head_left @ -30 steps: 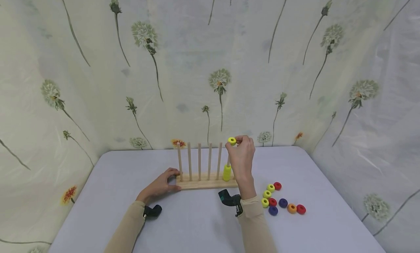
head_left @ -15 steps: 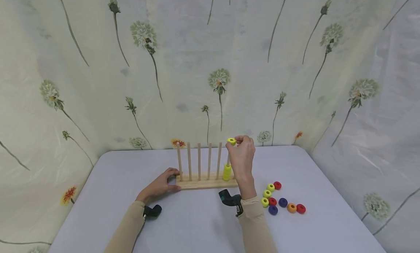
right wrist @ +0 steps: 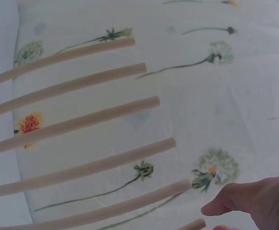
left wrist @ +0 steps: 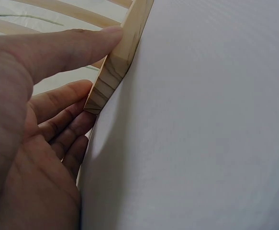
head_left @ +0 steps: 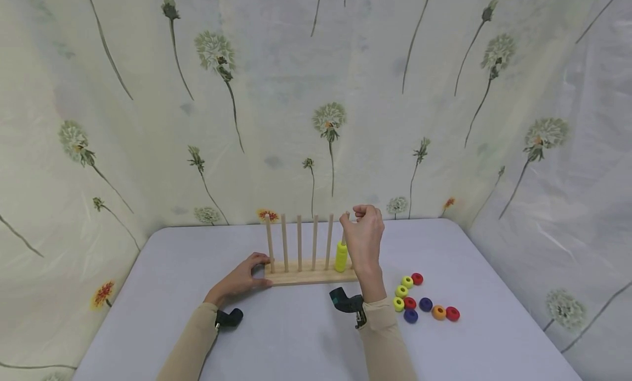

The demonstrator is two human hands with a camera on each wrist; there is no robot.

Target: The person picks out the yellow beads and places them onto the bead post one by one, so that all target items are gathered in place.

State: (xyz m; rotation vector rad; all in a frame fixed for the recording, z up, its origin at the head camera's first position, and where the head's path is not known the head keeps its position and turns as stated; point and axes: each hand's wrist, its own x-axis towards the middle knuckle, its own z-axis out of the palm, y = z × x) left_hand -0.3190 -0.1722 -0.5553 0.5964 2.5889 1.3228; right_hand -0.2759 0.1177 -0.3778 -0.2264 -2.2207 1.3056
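Observation:
A wooden peg rack (head_left: pixel 307 276) with a row of upright pegs stands on the table. My left hand (head_left: pixel 241 279) grips its left end; the left wrist view shows the thumb on one side of the board end (left wrist: pixel 108 76) and fingertips on the other. Yellow rings (head_left: pixel 341 257) are stacked on a peg near the right end. Beside the top of that peg is my right hand (head_left: pixel 364 241), thumb and fingertips apart, with no ring visible between them. In the right wrist view its thumb (right wrist: pixel 230 199) is close to the tip of a peg (right wrist: pixel 196 224).
Right of the rack lie loose rings: several yellow (head_left: pixel 401 291), red (head_left: pixel 417 279), blue (head_left: pixel 410 315) and one orange (head_left: pixel 439 312). A flower-print cloth (head_left: pixel 276 123) hangs behind the table (head_left: pixel 286 337). Each wrist wears a black camera.
My right hand has let go of a yellow ring at the peg's top, and the yellow stack below is taller. My left hand stays on the rack's end.

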